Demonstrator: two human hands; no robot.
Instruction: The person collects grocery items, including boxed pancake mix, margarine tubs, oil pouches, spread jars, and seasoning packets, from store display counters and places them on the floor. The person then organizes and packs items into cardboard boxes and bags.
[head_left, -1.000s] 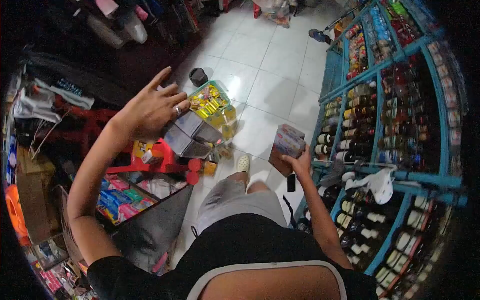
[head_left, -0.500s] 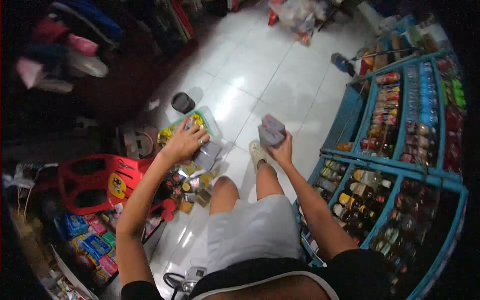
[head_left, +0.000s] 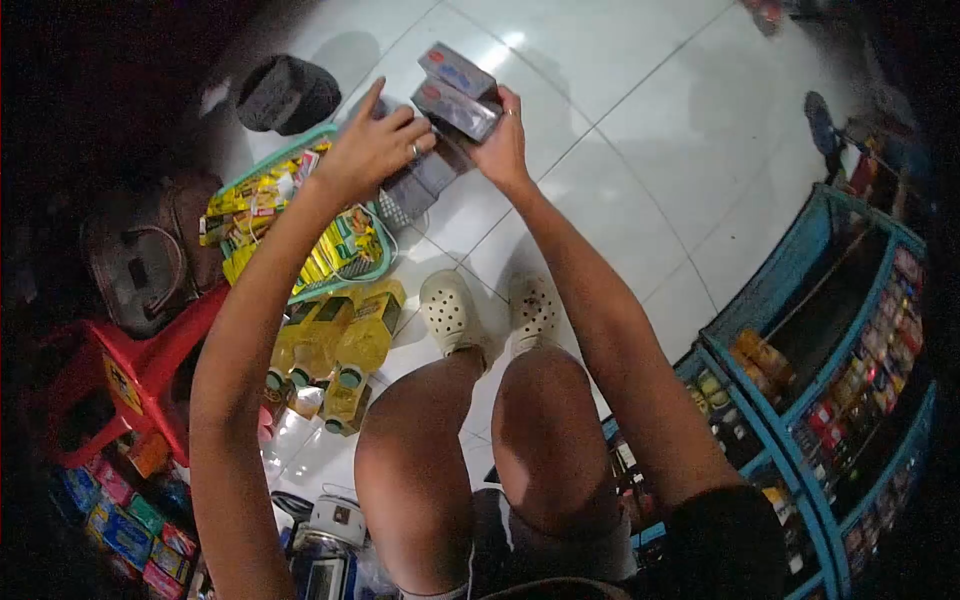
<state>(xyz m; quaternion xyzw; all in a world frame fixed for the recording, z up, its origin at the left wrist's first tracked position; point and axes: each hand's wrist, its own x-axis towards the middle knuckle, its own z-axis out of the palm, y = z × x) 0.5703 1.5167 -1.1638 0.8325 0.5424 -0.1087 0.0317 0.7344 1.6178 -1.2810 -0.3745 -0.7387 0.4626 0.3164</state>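
My right hand (head_left: 503,145) is closed around two small grey boxes (head_left: 457,105) with red and blue print, held over the white floor. My left hand (head_left: 375,150) has its fingers apart, the index finger stretched out. It hovers over or touches more grey packs (head_left: 425,183); the exact contact is hidden beneath it. Those packs lie beside a green basket (head_left: 385,262) filled with yellow sachets (head_left: 325,250). Behind the basket sits a black round container (head_left: 287,95).
Bottles of yellow oil (head_left: 368,325) lie close to my left foot. A red plastic stool (head_left: 150,370) and a brown bag (head_left: 150,255) are on the left, above colourful packs (head_left: 130,520). A blue shelf rack (head_left: 770,430) with bottles runs along the right.
I have bent lower, with my knees raised and the view closer to the floor. My right hand has come leftward with the grey boxes, close to my left hand.
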